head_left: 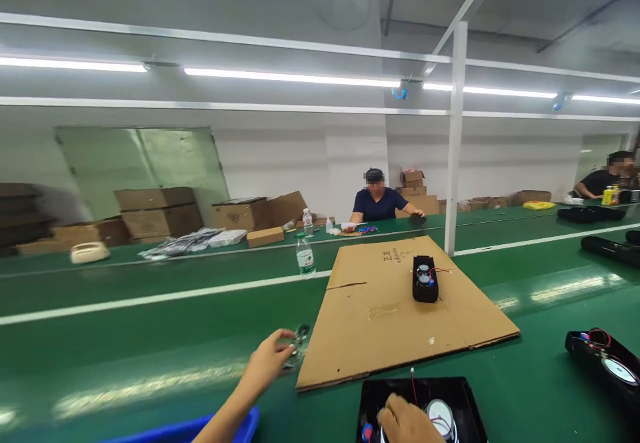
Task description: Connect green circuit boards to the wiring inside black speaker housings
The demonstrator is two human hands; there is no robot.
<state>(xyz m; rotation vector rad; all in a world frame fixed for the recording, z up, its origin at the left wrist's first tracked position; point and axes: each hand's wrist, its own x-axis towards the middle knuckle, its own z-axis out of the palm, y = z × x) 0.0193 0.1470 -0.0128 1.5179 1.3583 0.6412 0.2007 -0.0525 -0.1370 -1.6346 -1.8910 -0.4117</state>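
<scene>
At the left edge of the cardboard sheet (350, 336), my left hand (270, 357) is closed in a pinch at some small dark and shiny pieces (301, 333); their kind is too blurred to tell. My right hand (407, 423) reaches into a black plastic speaker housing (453, 389) at the bottom of the view, fingers curled down and their tips hidden. Beside it in the housing sits a round silver speaker (440, 416). A red wire with a white plug (413, 373) sticks up at the rim, and a blue and red part (367, 432) lies at left.
Another black housing with speakers (424, 279) lies on the cardboard. More housings (605, 356) lie at right. A blue bin (245, 426) is at lower left. A water bottle (305, 256) stands behind the cardboard, near a white post (455, 143). A co-worker (377, 203) sits opposite.
</scene>
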